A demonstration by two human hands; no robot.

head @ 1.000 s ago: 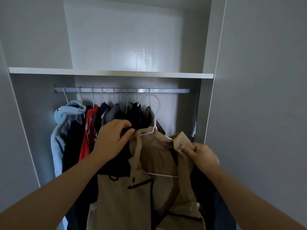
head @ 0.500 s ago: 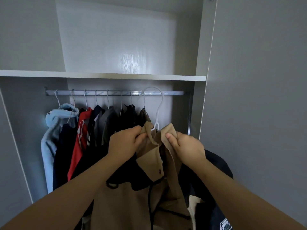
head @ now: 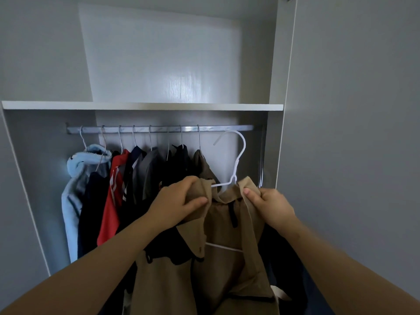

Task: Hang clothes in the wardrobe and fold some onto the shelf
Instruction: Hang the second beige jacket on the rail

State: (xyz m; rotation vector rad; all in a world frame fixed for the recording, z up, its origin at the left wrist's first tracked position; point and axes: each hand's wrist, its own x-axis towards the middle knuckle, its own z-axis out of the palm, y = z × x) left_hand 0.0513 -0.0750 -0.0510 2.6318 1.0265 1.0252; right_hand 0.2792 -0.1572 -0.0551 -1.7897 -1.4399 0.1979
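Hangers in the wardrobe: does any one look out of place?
Yes. The white hanger with the beige jacket is tilted and seems not hooked on the rail; the left hand and right hand hold its collar.

A single head-worn wide-angle view faces forward into the wardrobe (head: 276, 64), close behind the left hand (head: 179, 204) and right hand (head: 270, 206), the rail (head: 227, 128) just beyond them, the shelf (head: 136, 106) above them

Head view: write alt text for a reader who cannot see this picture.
The left hand and right hand grip the collar of a tan jacket on a white hanger, its hook just under the wardrobe rail. Other clothes hang further left; a shelf runs above.
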